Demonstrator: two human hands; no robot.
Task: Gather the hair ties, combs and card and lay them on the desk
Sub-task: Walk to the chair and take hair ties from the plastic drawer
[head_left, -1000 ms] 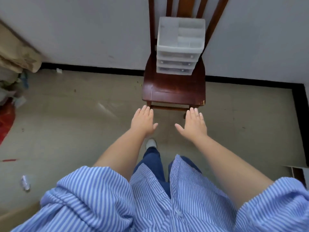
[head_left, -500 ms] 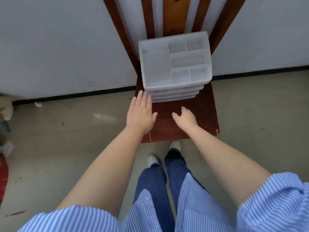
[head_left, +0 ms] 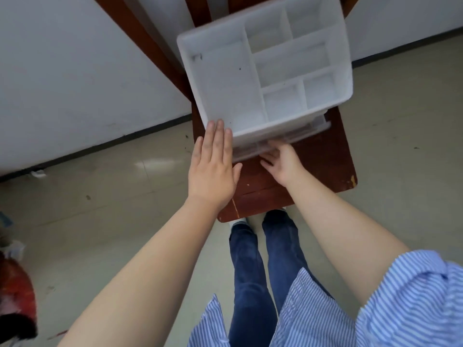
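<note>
A white plastic drawer organizer (head_left: 250,78) stands on a dark wooden chair seat (head_left: 320,169); its top tray has several bare compartments. My left hand (head_left: 213,166) is flat with fingers together, its fingertips at the organizer's front left corner. My right hand (head_left: 281,160) reaches under the top tray, fingers curled on the front of a clear drawer (head_left: 273,144). No hair ties, combs or card are visible; the drawers' contents are hidden.
The chair back (head_left: 150,43) leans against a white wall with a black baseboard. A red and black object (head_left: 15,301) lies on the floor at the lower left. My feet stand just before the chair's front edge.
I have stepped closer to the chair. My left hand has risen to the organizer's front corner, and my right hand has gone forward onto a drawer front.
</note>
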